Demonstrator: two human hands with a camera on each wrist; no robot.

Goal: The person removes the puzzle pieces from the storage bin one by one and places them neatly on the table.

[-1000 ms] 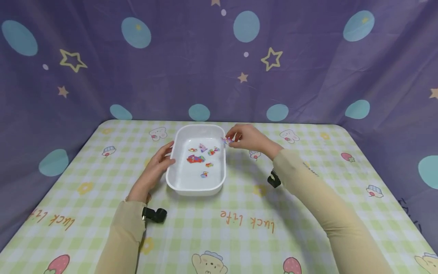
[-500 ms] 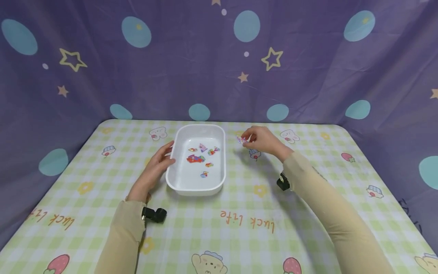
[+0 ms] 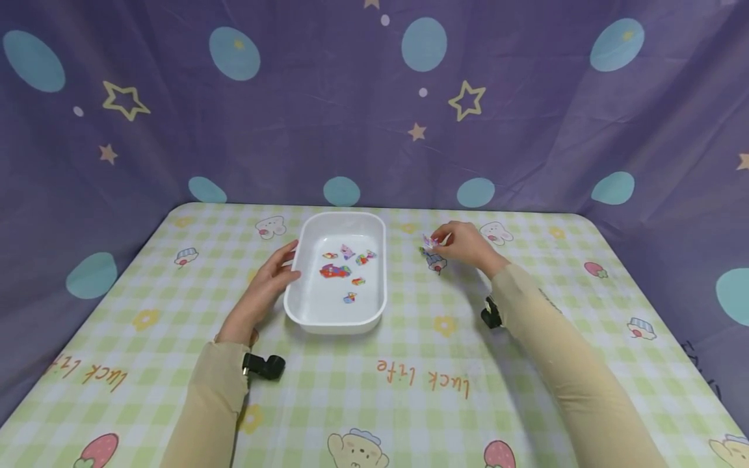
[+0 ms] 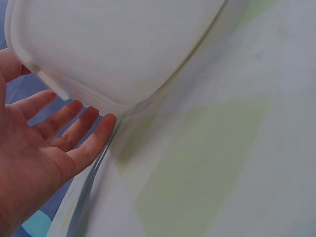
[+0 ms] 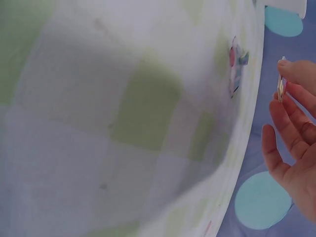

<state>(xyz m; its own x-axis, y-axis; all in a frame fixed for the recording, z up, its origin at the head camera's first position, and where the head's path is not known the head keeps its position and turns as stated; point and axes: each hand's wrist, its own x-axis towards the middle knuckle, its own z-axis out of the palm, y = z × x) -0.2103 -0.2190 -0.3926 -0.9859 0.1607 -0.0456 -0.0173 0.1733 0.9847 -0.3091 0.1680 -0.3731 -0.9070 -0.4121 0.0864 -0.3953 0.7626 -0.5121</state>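
A white plastic tub (image 3: pixel 335 312) stands left of centre on the table. My left hand (image 3: pixel 264 290) holds its left side, thumb over the rim; in the left wrist view the fingers (image 4: pixel 85 118) touch the outer wall. Flat, colourful sticker-like pieces lie inside, the largest a red one (image 3: pixel 335 272). Right of the tub, my right hand (image 3: pixel 465 246) pinches a small pink-purple sticker-like piece (image 3: pixel 430 242) between thumb and fingers. The right wrist view shows this thin piece (image 5: pixel 282 86) edge-on. A small greenish piece (image 3: pixel 423 251) lies on the cloth just below the hand.
A green-and-white checked cloth (image 3: pixel 374 416) with printed cartoons covers the table. Behind it hangs a purple curtain (image 3: pixel 328 123) with stars and blue ovals. Black cameras are strapped to the left wrist (image 3: pixel 264 366) and right wrist (image 3: pixel 491 313).
My right hand has moved right, from the tub's rim to over the cloth, carrying the pinched piece. A small greenish piece now shows on the cloth. My left hand has stayed put.
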